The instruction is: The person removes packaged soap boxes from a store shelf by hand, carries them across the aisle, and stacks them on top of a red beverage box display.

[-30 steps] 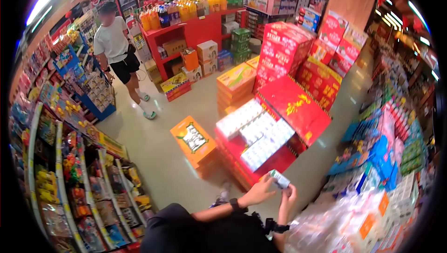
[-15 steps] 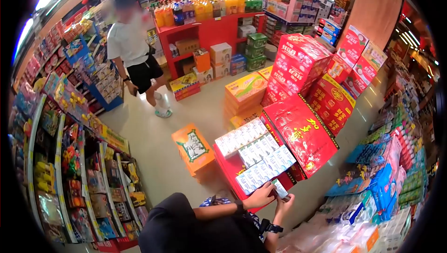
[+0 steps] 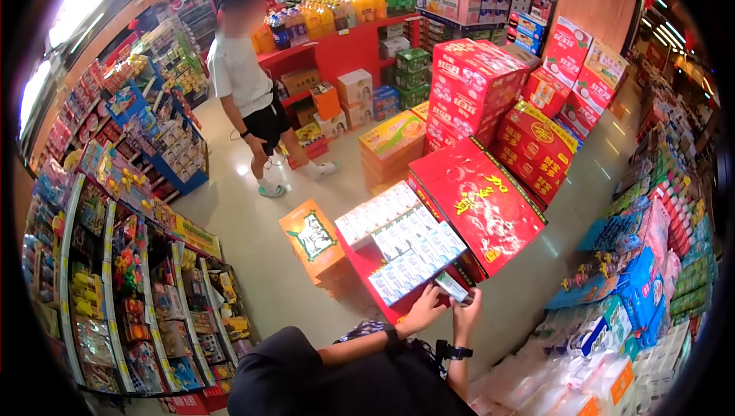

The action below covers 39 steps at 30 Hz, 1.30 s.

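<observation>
Between my hands is a small white carton (image 3: 452, 287) with a greenish patch on top and a darker side. My right hand (image 3: 467, 310) grips its right end with bent fingers. At its left end, the fingers of my left hand (image 3: 425, 310) are curled against it. Just beyond my hands, rows of white-and-blue cartons (image 3: 417, 259) sit on a red box stack (image 3: 358, 261). The carton hides part of my fingertips.
A large red case (image 3: 482, 205) adjoins the cartons on the right. An orange box (image 3: 312, 238) stands on the floor to the left. Farther back is a person (image 3: 245, 83) in a white shirt. Toy shelves (image 3: 115, 286) line the left; packaged goods (image 3: 597, 355) are piled at right.
My view has shifted, and my hands with the carton appear slightly higher. The carton's top faces me more. The person in the white shirt has stepped to the right with legs wider apart.
</observation>
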### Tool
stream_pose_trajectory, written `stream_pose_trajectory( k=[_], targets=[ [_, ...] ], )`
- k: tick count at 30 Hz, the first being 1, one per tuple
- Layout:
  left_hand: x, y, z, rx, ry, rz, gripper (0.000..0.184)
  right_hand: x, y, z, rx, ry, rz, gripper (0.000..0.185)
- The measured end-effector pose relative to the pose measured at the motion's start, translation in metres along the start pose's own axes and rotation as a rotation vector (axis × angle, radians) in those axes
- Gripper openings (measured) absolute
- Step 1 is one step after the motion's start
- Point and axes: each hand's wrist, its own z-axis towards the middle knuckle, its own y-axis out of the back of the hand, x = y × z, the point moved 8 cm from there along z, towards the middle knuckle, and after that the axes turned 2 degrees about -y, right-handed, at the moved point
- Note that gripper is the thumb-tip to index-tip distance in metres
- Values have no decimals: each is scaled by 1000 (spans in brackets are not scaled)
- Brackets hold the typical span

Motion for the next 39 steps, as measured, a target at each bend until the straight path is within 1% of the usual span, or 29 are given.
stream_pose_trajectory(
  k=[1,2,4,5,8,9,12,13,16,18,19,20,22,23,24,25,26,27,28,29,31,32,33,34,35,36,38,39],
  targets=[
    [-1,-2,0,-14,-49,-7,37,6,1,-1,15,-2,3,58],
    [0,-7,1,33,-24,-51,38,8,2,0,21,13,-76,55],
    [8,-21,3,48,66,-434,43,6,0,6,32,39,-73,52],
    [6,-28,10,109,-1,-525,58,10,-1,9,19,58,-93,50],
    [16,-36,20,-4,39,-577,61,26,5,17,-52,167,-151,49],
    [16,-37,22,-2,70,-605,68,28,6,20,-49,165,-146,48],
    [8,-40,30,25,6,-599,78,28,12,24,-50,156,-142,47],
    [8,-41,31,31,5,-582,85,28,14,26,-58,157,-147,47],
    [7,-47,35,55,13,-569,85,14,8,34,-70,120,-125,47],
    [-5,-49,40,68,-91,-619,90,12,8,32,-94,88,-114,50],
    [-8,-44,39,40,-43,-470,91,11,7,28,-90,54,-63,55],
    [-5,-48,44,44,-82,-492,92,12,7,25,-90,25,-12,60],
    [6,-53,56,48,-164,-542,93,14,10,23,-143,49,2,59],
    [14,-54,58,54,-140,-468,94,14,13,23,-173,75,-1,58],
    [6,-52,54,56,-97,-443,94,25,15,22,-196,105,-5,57],
    [-2,-49,47,51,-58,-418,94,28,18,21,-174,44,51,50],
    [-10,-47,45,44,-19,-395,93,24,15,27,-151,50,23,47],
    [-13,-45,47,53,-40,-449,92,13,11,33,-128,54,-7,45],
    [-15,-43,48,30,-58,-447,75,-1,8,35,-107,48,-39,43],
    [-32,-37,45,12,-64,-447,60,-2,9,35,-131,73,-87,40],
    [-6,-41,54,-23,-97,-469,43,11,12,36,-188,139,-127,37],
    [4,-41,58,-45,-123,-479,35,30,17,31,-237,215,-67,41],
    [9,-39,62,-65,-129,-479,28,27,14,38,-200,237,-36,44],
    [-7,-34,57,-53,-130,-486,26,29,14,38,-207,236,-26,41],
    [-25,-27,53,-41,-130,-493,23,17,12,39,-219,222,-67,38],
    [-9,-28,60,-21,-96,-459,36,15,13,39,-192,163,-110,36],
    [46,-32,71,30,-47,-322,66,5,13,41,-217,187,-189,34],
    [41,-27,71,50,-38,-248,82,0,17,38,-223,167,-190,33]
  ],
)
